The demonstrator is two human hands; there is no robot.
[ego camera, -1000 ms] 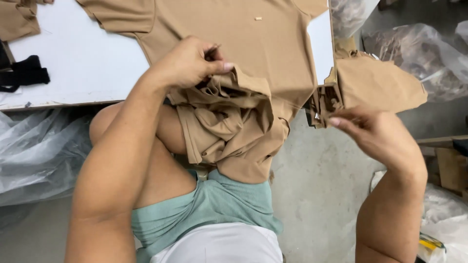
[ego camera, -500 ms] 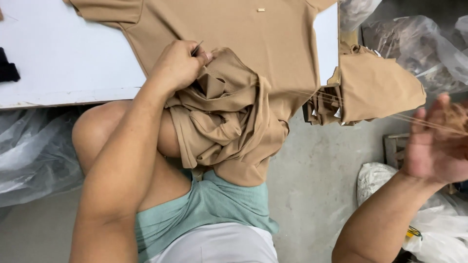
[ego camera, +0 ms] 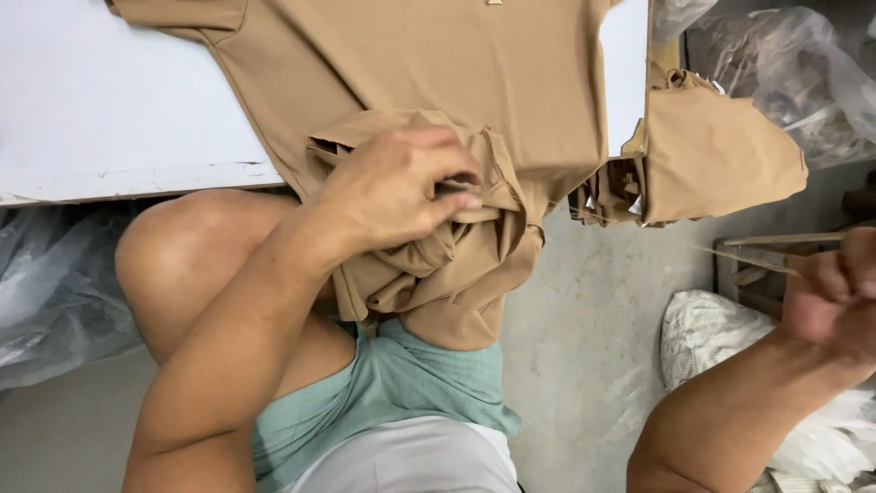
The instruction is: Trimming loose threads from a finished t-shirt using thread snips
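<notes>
My hands split the work: the left hand (ego camera: 401,196) bunches the tan shirt (ego camera: 438,100) hanging off the white tabletop (ego camera: 109,100), while the right hand (ego camera: 835,297) is closed, pinching a thin thread (ego camera: 730,257) drawn taut. Pulling harder could snap it or pucker the seam. Clear plastic bags (ego camera: 776,73) sit far right.

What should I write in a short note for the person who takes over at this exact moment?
Left hand: gripping bunched tan fabric of the shirt, which lies partly on the white table and hangs over its edge onto the lap.
Right hand: out to the side, closed on a thin thread that runs toward the garment.
Done or left: cannot tell. A second tan stack sits to the right.
</notes>
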